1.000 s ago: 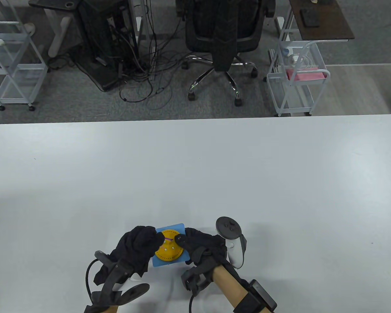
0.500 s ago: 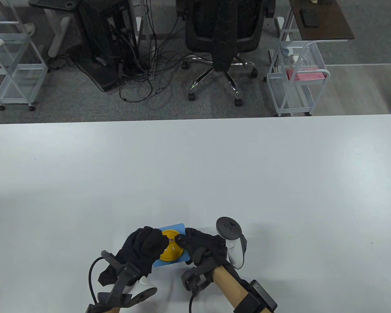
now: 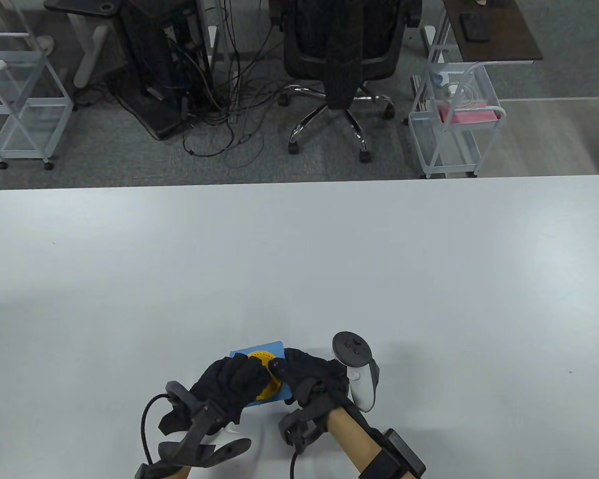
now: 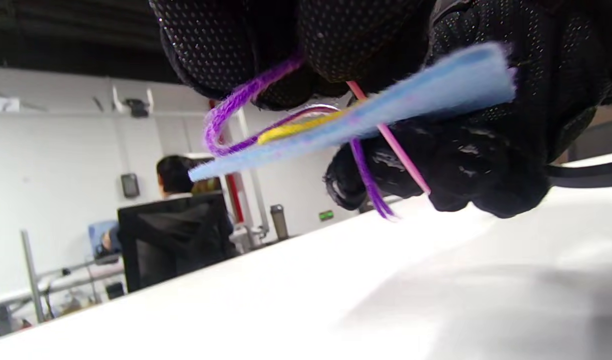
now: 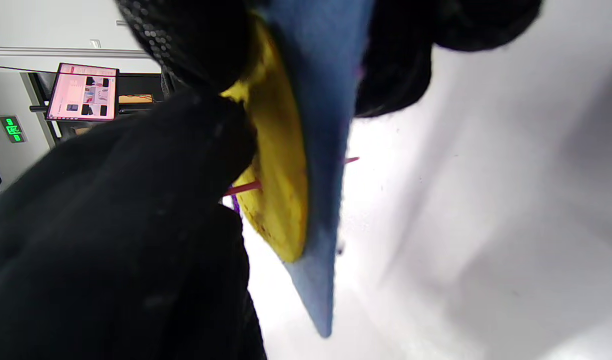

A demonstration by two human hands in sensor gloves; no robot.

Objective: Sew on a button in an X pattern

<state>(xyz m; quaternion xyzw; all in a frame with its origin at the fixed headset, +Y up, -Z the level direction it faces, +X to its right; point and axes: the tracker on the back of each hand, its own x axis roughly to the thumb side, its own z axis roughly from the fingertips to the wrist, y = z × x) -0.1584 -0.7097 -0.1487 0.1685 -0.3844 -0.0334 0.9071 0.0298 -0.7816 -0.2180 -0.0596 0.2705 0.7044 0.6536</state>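
Since the earlier frames the left hand [image 3: 234, 381] has slid rightward over the yellow button [image 3: 265, 371], now covering most of its face and the holes. Item: one blue felt square [image 3: 259, 349], held just above the table [image 3: 299, 259] near its front edge, carrying one yellow button. Item: one pink needle [image 4: 393, 145], passing down through the felt, its point emerging underneath; left fingers are closed on its upper end, evidently to push the stitch through. Item: one purple yarn [image 4: 226, 107], looped above the felt, a tail hanging below. The right hand [image 3: 304, 374] pinches the felt's right edge, thumb on the button rim, apparently steadying the piece against that push. Two hands, two trackers.
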